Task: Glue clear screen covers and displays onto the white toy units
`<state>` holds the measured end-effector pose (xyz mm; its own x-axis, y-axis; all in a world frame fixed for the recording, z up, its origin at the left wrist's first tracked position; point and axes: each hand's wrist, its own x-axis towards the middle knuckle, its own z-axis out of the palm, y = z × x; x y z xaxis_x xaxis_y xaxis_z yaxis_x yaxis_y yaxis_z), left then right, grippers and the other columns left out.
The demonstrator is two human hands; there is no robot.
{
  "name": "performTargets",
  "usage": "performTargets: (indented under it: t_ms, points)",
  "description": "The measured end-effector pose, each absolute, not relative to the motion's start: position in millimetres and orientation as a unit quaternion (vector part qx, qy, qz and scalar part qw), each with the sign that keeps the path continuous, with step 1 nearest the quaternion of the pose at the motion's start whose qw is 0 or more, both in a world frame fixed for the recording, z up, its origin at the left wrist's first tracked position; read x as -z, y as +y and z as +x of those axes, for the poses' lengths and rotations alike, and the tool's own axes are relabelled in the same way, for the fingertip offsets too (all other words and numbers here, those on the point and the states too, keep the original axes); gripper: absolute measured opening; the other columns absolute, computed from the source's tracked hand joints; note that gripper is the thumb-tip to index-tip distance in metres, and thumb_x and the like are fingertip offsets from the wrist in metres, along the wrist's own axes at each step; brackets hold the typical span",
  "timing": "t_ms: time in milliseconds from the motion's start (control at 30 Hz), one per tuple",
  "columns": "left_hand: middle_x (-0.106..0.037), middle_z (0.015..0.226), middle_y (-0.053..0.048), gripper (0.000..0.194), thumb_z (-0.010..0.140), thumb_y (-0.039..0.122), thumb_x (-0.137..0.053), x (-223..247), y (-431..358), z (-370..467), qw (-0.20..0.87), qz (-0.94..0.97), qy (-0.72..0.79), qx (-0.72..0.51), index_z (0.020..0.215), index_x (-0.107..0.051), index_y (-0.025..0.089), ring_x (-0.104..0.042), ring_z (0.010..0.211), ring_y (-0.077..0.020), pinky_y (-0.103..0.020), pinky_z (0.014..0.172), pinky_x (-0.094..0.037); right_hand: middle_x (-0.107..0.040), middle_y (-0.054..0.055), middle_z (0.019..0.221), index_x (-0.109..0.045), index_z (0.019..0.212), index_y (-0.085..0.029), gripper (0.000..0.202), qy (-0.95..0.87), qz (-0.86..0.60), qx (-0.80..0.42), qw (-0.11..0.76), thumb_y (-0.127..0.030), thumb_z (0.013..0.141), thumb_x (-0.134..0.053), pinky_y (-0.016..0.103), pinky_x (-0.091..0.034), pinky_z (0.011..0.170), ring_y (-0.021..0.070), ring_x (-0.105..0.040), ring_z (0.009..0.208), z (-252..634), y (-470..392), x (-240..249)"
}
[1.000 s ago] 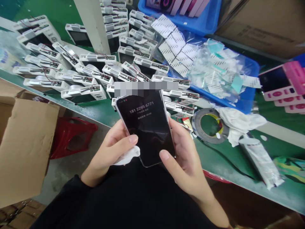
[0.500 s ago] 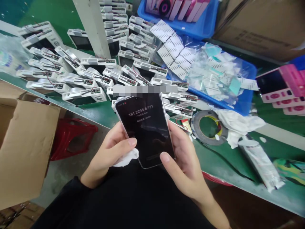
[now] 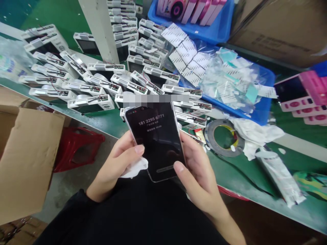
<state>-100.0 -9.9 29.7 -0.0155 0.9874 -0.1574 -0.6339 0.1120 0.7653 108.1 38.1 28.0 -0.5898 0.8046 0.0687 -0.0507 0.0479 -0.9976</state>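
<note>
In the head view, my only one, I have the phone [image 3: 158,143] in front of the dark clothing at the lower middle, near the edge of the green table [image 3: 227,175], with its screen facing up toward the camera. It is a slim slab with a pale, shiny rim and a nearly black screen, showing a row of light digits high up, smaller text beneath and a faint grey bar low down; soft reflections cross the glass, and a pixelated band hides its top end. It leans slightly, its top toward the left. I see both hands clamped on it, one at each long side and apart from each other. The left hand [image 3: 124,158] has its thumb over the lower left edge, and a crumpled white piece [image 3: 135,168] pokes out beneath that thumb. The right hand [image 3: 198,166] cups the opposite side, thumb tip at the lower right of the screen, other fingers partly hidden behind. Both forearms reach up and inward from the bottom corners, the left one in a black sleeve [image 3: 71,211]. Beyond the phone I make out many white device housings [image 3: 90,103], and a roll of tape [image 3: 209,136] to the right.
</note>
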Motion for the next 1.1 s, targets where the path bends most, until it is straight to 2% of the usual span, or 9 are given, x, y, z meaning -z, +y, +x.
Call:
performTargets:
  t_ms: [167,300,400,500,600,867,1000,1100]
  points:
    - [-0.064,0.063,0.008,0.028,0.097,0.043,-0.082,-32.1,-5.3,-100.2,0.651,0.244,0.368,-0.617,0.115,-0.075,0.023,-0.038,0.034,-0.0033,-0.017,0.033,-0.021,-0.062,-0.001,0.167,-0.047,0.167,-0.048,0.058,-0.598,-0.294,-0.667,0.332,-0.025,0.115,-0.057,0.041,-0.06,0.122,0.0211,-0.068,0.147,109.3,39.9,-28.4]
    - [-0.059,0.058,0.009,0.029,0.099,0.042,-0.079,-32.0,-4.8,-100.3,0.661,0.244,0.368,-0.607,0.121,-0.074,0.023,-0.034,0.034,-0.0034,-0.016,0.033,-0.021,-0.074,-0.004,0.152,-0.05,0.162,-0.053,0.052,-0.566,-0.289,-0.703,0.319,-0.029,0.117,-0.054,0.039,-0.067,0.105,0.0207,-0.077,0.131,108.9,41.6,-29.7]
    - [-0.056,0.055,0.01,0.024,0.101,0.04,-0.078,-31.6,-4.7,-100.0,0.662,0.246,0.361,-0.609,0.118,-0.075,0.024,-0.032,0.033,-0.0032,-0.014,0.033,-0.02,-0.078,-0.003,0.144,-0.051,0.161,-0.052,0.049,-0.541,-0.284,-0.725,0.318,-0.031,0.117,-0.053,0.036,-0.069,0.096,0.0202,-0.08,0.121,108.2,42.7,-28.5]
    - [-0.059,0.058,0.01,0.017,0.101,0.038,-0.078,-31.3,-3.3,-98.9,0.661,0.254,0.344,-0.616,0.11,-0.074,0.024,-0.035,0.034,-0.0023,-0.013,0.034,-0.022,-0.08,0.001,0.139,-0.052,0.161,-0.044,0.046,-0.539,-0.301,-0.717,0.323,-0.034,0.117,-0.055,0.038,-0.069,0.097,0.0218,-0.081,0.119,108.5,42.8,-25.7]
    - [-0.068,0.073,0.007,0.015,0.103,0.033,-0.075,-30.8,-1.6,-97.1,0.656,0.262,0.331,-0.626,0.112,-0.074,0.022,-0.041,0.038,0.0,-0.011,0.038,-0.025,-0.079,0.005,0.139,-0.052,0.162,-0.038,0.047,-0.554,-0.321,-0.695,0.328,-0.038,0.115,-0.056,0.044,-0.07,0.101,0.0247,-0.081,0.12,109.4,42.3,-22.8]
    - [-0.057,0.064,0.008,0.015,0.103,0.035,-0.075,-33.8,0.6,-91.6,0.676,0.262,0.321,-0.609,0.11,-0.071,0.023,-0.034,0.036,-0.0025,-0.014,0.035,-0.023,-0.076,0.009,0.144,-0.042,0.169,-0.037,0.056,-0.575,-0.329,-0.68,0.314,-0.044,0.114,-0.054,0.047,-0.072,0.099,0.0296,-0.079,0.126,112.8,41.4,-18.0]
    - [-0.059,0.06,0.008,0.016,0.1,0.037,-0.079,-34.9,1.1,-90.4,0.671,0.264,0.33,-0.609,0.106,-0.072,0.023,-0.042,0.038,-0.0034,-0.014,0.038,-0.026,-0.075,0.005,0.15,-0.045,0.167,-0.042,0.053,-0.562,-0.327,-0.686,0.326,-0.04,0.115,-0.054,0.048,-0.07,0.104,0.0285,-0.077,0.131,114.4,39.9,-17.8]
    - [-0.06,0.058,0.009,0.019,0.103,0.042,-0.077,-32.4,0.2,-90.8,0.667,0.26,0.345,-0.607,0.105,-0.075,0.023,-0.036,0.034,-0.0022,-0.015,0.036,-0.022,-0.073,0.001,0.153,-0.047,0.166,-0.047,0.053,-0.562,-0.318,-0.674,0.358,-0.034,0.115,-0.055,0.044,-0.069,0.106,0.0262,-0.077,0.133,113.5,38.9,-17.9]
